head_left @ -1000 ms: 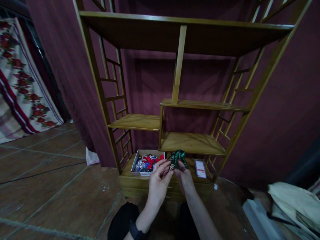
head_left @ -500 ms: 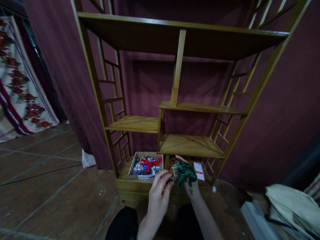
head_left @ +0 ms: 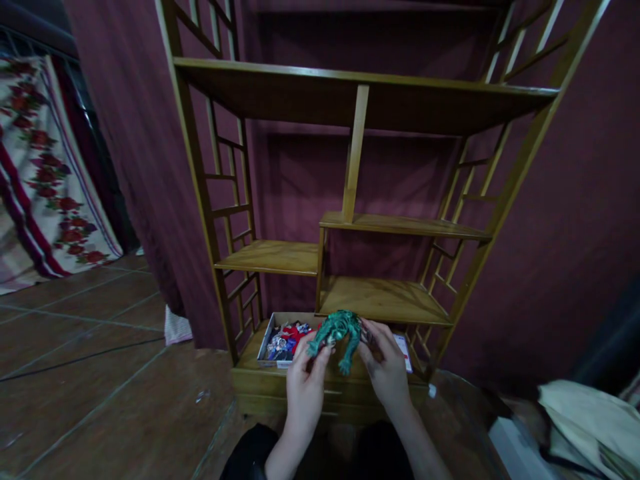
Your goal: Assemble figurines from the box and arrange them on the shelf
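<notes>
Faces a purple curtain (head_left: pixel 125 167) and, in front of it, a tall wooden shelf unit (head_left: pixel 355 160) with stepped levels. Has a floral cloth (head_left: pixel 53 173) hanging well off to the left and a pale bag (head_left: pixel 595 413) lying low on the right, both well apart from the hands, perhaps simply put aside there. Has an open box (head_left: pixel 283 364) on the bottom board (head_left: pixel 253 348), just beyond the left hand (head_left: pixel 304 383), likely set there for a short reach. Shows red, blue and white pieces (head_left: pixel 287 337) jumbled inside, presumably penned in by the low walls. Turns the right hand (head_left: pixel 390 370) toward the left, with a green figure (head_left: pixel 343 327) held up in the air between, over the front of the bottom board. Supports from both sides, seemingly to steady the body and leave the upper side in view, with one limb dangling. Shows a flat white panel (head_left: pixel 404 353) behind the right hand, partly hidden; cannot tell phone from card. Pinches a limb between left thumb and fingers (head_left: pixel 301 343), and a brownish end between right thumb and fingers; cannot tell the exact contact of hidden fingertips.
</notes>
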Demonstrator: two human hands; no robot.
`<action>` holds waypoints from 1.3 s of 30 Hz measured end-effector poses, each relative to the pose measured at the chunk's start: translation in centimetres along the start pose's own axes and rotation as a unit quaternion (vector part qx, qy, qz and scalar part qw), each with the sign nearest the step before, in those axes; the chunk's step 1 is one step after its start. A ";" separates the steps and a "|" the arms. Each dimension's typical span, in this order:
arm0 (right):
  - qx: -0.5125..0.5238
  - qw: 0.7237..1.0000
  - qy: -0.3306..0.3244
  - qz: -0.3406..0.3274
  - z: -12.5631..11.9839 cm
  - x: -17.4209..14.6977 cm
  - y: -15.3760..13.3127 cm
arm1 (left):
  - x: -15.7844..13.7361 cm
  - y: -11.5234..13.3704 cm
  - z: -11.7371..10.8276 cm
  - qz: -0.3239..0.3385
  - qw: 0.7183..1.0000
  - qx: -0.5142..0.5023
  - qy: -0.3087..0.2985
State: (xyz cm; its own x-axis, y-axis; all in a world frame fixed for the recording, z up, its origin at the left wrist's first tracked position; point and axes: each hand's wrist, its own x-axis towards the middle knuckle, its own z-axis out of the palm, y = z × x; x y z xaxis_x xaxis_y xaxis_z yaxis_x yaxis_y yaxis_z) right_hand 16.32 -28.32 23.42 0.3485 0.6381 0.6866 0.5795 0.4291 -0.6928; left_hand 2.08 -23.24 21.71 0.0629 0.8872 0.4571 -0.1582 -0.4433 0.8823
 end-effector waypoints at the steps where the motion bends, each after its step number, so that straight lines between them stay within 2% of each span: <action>1: -0.009 1.000 0.004 0.004 -0.1 0.1 -0.5 | 0.2 0.1 0.2 -0.027 0.999 -0.020 0.004; 7: -0.007 0.999 0.017 0.027 -0.5 0.7 -1.6 | 1.1 0.7 1.0 -0.115 0.982 -0.152 0.001; 14: 0.053 0.994 0.032 0.085 -0.6 1.1 -0.2 | 1.6 2.2 1.5 -0.197 0.951 -0.236 -0.040; 19: 0.078 0.991 0.018 0.108 -1.4 1.1 0.4 | 2.2 3.2 1.9 -0.246 0.923 -0.289 -0.058; 31: 0.102 0.982 0.028 0.159 -3.1 1.1 1.0 | 3.0 4.2 3.1 -0.322 0.878 -0.335 -0.109; 39: 0.162 0.971 0.020 0.174 -3.6 1.3 1.0 | 3.3 5.3 4.0 -0.320 0.886 -0.314 -0.121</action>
State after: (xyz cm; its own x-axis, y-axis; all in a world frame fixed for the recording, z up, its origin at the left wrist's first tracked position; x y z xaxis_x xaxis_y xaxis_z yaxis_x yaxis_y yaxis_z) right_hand 20.04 -29.36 24.42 0.5139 0.7578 0.4021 0.1617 0.3748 -0.9129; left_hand 5.40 -23.17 28.30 0.5354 0.8438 -0.0372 -0.5253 0.3671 0.7677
